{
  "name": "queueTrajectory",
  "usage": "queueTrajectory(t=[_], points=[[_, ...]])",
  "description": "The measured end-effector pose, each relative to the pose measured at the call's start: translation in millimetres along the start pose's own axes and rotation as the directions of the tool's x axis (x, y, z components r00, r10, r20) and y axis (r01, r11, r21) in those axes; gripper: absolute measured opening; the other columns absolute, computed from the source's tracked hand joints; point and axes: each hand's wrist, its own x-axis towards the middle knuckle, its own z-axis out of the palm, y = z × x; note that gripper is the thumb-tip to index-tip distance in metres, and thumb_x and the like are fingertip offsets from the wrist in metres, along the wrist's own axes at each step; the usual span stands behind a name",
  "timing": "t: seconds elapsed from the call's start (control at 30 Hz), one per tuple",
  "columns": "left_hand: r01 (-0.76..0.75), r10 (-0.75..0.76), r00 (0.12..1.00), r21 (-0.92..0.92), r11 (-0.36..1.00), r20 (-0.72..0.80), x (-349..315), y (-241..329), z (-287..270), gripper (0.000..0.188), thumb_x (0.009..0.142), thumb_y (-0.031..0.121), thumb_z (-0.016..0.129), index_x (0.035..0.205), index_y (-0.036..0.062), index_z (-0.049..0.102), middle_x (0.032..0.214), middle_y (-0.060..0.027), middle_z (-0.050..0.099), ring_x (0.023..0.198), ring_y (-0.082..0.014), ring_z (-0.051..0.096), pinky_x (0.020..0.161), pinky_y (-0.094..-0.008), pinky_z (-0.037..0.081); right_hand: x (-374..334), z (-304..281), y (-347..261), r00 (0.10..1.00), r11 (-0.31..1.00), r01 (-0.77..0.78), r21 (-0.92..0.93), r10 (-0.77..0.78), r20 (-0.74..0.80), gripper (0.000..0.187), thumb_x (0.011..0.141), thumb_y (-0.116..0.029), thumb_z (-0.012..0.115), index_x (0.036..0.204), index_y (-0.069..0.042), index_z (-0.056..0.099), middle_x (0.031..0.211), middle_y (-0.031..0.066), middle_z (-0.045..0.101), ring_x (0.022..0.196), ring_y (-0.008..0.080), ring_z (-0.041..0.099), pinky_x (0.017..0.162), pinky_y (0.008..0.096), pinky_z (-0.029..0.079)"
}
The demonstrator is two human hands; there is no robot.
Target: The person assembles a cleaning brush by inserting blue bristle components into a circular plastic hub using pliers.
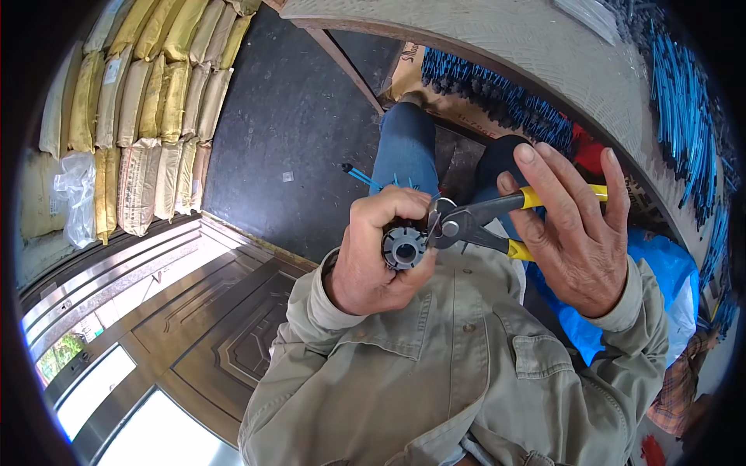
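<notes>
My left hand [365, 245] is closed around a dark grey cylindrical part [406, 234], which has a notched rim and a round hole in its end. Several thin blue rods [362, 177] with dark tips stick out beyond that fist. My right hand [573, 248] holds nippers [452, 227] with yellow handles, its fingers stretched out and the handles lying between thumb and fingers. The handles are spread apart. The nippers' rounded jaws are at the grey part, beside my left thumb and forefinger; what lies between the jaws is too small to tell.
A grey tabletop [497, 35] runs along the far right, bearing bundles of blue rods [680, 109]. More blue rods [497, 89] lie in a cardboard box below. Stacked sacks [140, 109] stand at far left, near a brown panelled door [233, 334]. Blue sheeting [660, 260] is at right.
</notes>
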Motion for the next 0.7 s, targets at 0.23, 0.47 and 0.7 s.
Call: queueTrajectory(t=[0.23,0.47,0.7], points=[[0.03,-0.032,0.998,0.041,0.999,0.057,-1,0,-5,0.04,0.073,-0.008,0.055,0.106,0.0005,0.033,0.091,-0.0156,0.052,0.085,-0.0254,0.058,0.082,-0.0429,0.047,7,-4,1,0.999,0.998,0.044,-0.046,-0.045,-0.017,0.023,0.077,-0.012,0.063,0.1,-0.012,0.061,0.129,0.0044,0.048,0.115,0.0222,0.051,0.103,0.053,0.024],[0.035,-0.038,0.997,0.048,0.998,0.069,-1,1,-9,0.04,0.073,-0.009,0.055,0.106,0.0002,0.033,0.091,-0.0158,0.054,0.083,-0.025,0.058,0.082,-0.0421,0.047,11,-9,6,0.994,0.994,0.106,-0.032,-0.107,-0.016,0.018,0.078,-0.013,0.063,0.096,-0.011,0.06,0.124,0.0037,0.051,0.109,0.024,0.055,0.1,0.0532,0.03],[0.035,-0.042,0.995,0.079,0.996,0.089,2,4,-11,0.04,0.074,-0.008,0.055,0.106,-0.0004,0.034,0.09,-0.0161,0.054,0.084,-0.0252,0.059,0.082,-0.0413,0.047,21,-10,5,0.993,0.994,0.099,-0.044,-0.102,-0.062,0.015,0.078,-0.012,0.063,0.091,-0.009,0.06,0.121,0.0045,0.052,0.099,0.0234,0.057,0.098,0.0528,0.034]])
